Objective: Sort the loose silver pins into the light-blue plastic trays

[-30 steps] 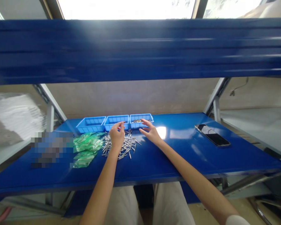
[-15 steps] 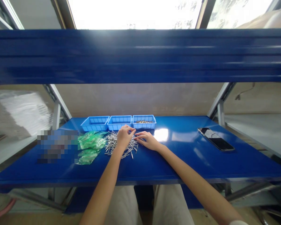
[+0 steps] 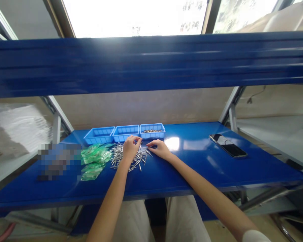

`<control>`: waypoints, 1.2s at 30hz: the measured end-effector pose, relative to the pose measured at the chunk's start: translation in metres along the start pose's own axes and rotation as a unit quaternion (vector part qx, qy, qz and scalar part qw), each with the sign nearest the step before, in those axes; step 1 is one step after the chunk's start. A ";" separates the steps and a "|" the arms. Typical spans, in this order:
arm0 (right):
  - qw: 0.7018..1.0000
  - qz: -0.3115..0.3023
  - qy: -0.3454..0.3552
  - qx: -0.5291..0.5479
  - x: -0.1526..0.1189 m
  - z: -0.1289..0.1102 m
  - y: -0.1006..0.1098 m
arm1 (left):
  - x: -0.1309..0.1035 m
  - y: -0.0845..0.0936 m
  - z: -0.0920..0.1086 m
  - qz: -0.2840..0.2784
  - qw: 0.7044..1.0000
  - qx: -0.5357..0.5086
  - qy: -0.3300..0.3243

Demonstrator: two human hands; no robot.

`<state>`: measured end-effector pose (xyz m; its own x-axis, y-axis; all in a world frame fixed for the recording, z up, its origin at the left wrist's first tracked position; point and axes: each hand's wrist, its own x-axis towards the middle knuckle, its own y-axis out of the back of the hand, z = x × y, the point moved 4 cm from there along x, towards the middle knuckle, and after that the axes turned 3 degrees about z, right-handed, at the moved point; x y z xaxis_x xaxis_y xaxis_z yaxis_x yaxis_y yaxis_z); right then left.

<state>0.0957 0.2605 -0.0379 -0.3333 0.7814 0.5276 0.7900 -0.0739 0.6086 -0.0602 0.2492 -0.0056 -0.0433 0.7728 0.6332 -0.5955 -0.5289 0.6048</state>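
Blue and glossy, a workbench [image 3: 171, 178] stretches from side to side beneath a broad blue shelf [image 3: 151, 65], with a pale wall [image 3: 146, 106] behind it and a bright window [image 3: 136, 18] at the top. Near the middle of the bench lies a loose, spread-out pile of slim silvery metal pins [image 3: 117, 156], pointing in many directions.

Two bare hands work here. The left hand [image 3: 132, 147] is above the pile and covers part of it, its fingers curled and its thumb brought close to the forefinger. The right hand [image 3: 159, 149] is at the pile's right edge, thumb and fingertips drawn nearly together and pointing toward the left hand; a small gap separates the two. At this size and sharpness, it is not possible to tell whether either hand has hold of a pin.

Just behind the pile, three light-blue plastic trays stand side by side: a left tray [image 3: 98, 140], a middle tray [image 3: 119, 138] and a right tray [image 3: 154, 135], which contains many small, thin, darker pieces [image 3: 151, 131]. Green plastic bags [image 3: 96, 155] lie immediately left of the pins, next to a pixelated patch. Well to the right, a dark-screened phone [image 3: 228, 145] lies flat.
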 end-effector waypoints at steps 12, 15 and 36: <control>0.998 0.031 -0.040 -0.041 0.002 0.007 0.005 | -0.007 -0.010 0.009 -0.144 0.986 -0.045 -0.064; 0.998 0.049 -0.031 0.038 0.004 0.003 0.006 | -0.008 -0.010 0.007 -0.143 0.987 -0.041 -0.064; 0.960 0.087 -0.136 0.229 0.007 0.004 0.007 | -0.003 -0.003 0.009 -0.070 0.994 -0.077 -0.011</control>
<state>0.1008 0.2682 -0.0325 -0.0782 0.9191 0.3863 0.9858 0.0135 0.1674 -0.0509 0.2458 -0.0050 0.0656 0.8269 0.5586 -0.7100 -0.3547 0.6084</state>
